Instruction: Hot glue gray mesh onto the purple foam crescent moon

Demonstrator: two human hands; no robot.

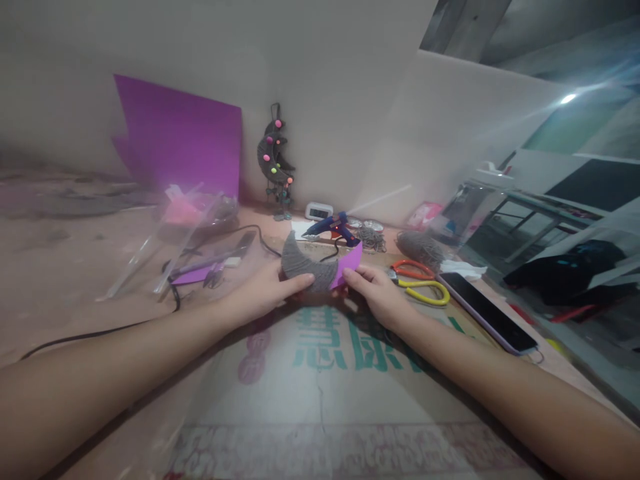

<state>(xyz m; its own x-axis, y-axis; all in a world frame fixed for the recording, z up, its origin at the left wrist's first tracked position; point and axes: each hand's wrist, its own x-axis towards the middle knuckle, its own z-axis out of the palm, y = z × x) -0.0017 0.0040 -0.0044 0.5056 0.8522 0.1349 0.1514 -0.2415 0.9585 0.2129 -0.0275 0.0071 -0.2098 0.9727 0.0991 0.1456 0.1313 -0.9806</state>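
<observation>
Both my hands hold a crescent moon shape (313, 270) above a printed cardboard sheet (280, 400). Grey yarn is wound over most of the crescent, while its right tip is bare purple card (349, 263). My left hand (273, 290) grips the yarn-covered part, thumb across the front. At the purple end, my right hand (377, 293) pinches the card between thumb and fingers. The fingers behind the crescent are partly hidden. A thin strand of yarn (321, 400) lies on the cardboard below.
Behind the crescent are a blue glue gun (330, 225), a small white clock (319, 211) and loose yarn (370, 238). Scissors (425, 291), a phone (487, 312) and a yarn ball (420, 248) lie right. Purple sheets (185, 140) and a decorated moon hanging (274, 157) stand against the wall.
</observation>
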